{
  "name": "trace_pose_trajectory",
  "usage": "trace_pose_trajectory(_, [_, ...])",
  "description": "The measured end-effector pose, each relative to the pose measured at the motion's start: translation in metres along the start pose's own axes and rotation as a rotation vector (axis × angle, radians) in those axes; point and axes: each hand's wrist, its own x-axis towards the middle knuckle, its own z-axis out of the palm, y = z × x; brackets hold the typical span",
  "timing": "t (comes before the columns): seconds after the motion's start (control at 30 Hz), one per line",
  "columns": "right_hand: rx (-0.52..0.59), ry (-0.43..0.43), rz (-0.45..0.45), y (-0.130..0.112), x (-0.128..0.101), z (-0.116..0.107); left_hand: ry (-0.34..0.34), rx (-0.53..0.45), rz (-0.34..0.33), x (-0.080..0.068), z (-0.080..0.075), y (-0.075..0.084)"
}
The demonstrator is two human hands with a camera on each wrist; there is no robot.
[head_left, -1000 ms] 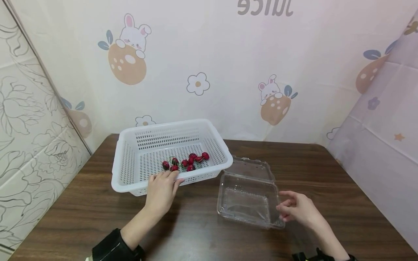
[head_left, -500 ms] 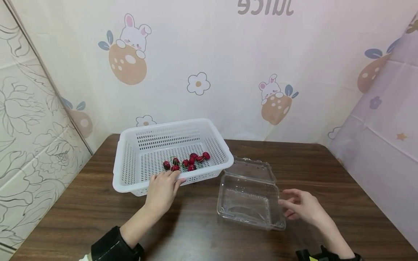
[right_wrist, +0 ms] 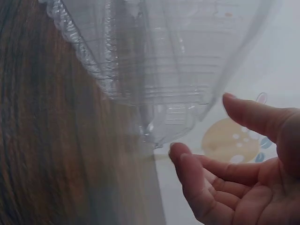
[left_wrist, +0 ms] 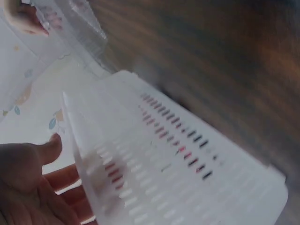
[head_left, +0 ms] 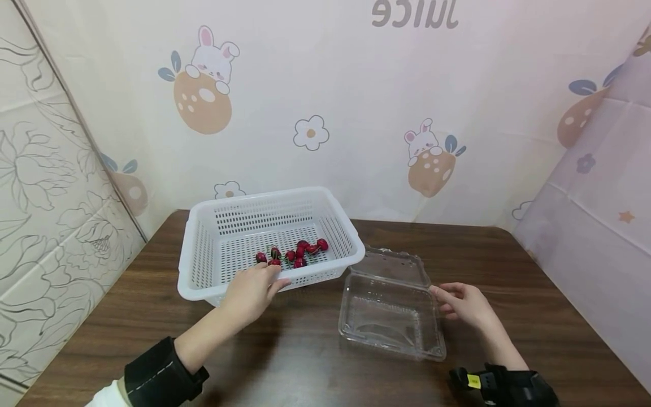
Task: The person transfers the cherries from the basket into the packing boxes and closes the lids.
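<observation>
Several dark red cherries (head_left: 300, 252) lie in a white slotted plastic basket (head_left: 200, 294). My left hand (head_left: 251, 291) reaches over the basket's near rim; its fingertips are partly hidden behind the wall, close to the nearest cherry. In the left wrist view, the thumb (left_wrist: 50, 149) stands away from the wall. To the right, a clear plastic clamshell box (head_left: 389, 330) rests with its lid (head_left: 391, 265) folded back. Beside its right edge near the hinge is my right hand (head_left: 465, 305). The right wrist view shows a gap between thumb (right_wrist: 253, 112) and fingers.
Everything stands on a dark wooden table (head_left: 315, 362). A printed curtain (head_left: 356, 85) hangs behind it, with another patterned sheet (head_left: 56, 226) on the left. The basket's right corner stands close to the box's lid.
My right hand has moved up along the box's right edge, away from the front corner toward the hinge. My left hand stays at the basket's rim, with its wrist shifted slightly left.
</observation>
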Motion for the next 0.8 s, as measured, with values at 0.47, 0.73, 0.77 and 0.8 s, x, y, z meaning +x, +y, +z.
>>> trace_pose_trajectory(0.47, [0.14, 0.036, 0.078, 0.015, 0.012, 0.013, -0.216, -0.081, -0.051, 0.037, -0.038, -0.023])
trace_pose_trajectory(0.73, [0.195, 0.02, 0.081, 0.016, 0.015, 0.017, -0.288, 0.012, -0.006, 0.059, -0.047, -0.029])
trace_pose_trajectory(0.77, [0.208, 0.015, 0.079, 0.016, 0.015, 0.017, -0.301, 0.02, -0.008, 0.062, -0.048, -0.029])
trace_pose_trajectory(0.8, [0.223, 0.008, 0.075, 0.016, 0.015, 0.017, -0.315, 0.036, -0.003, 0.064, -0.049, -0.029])
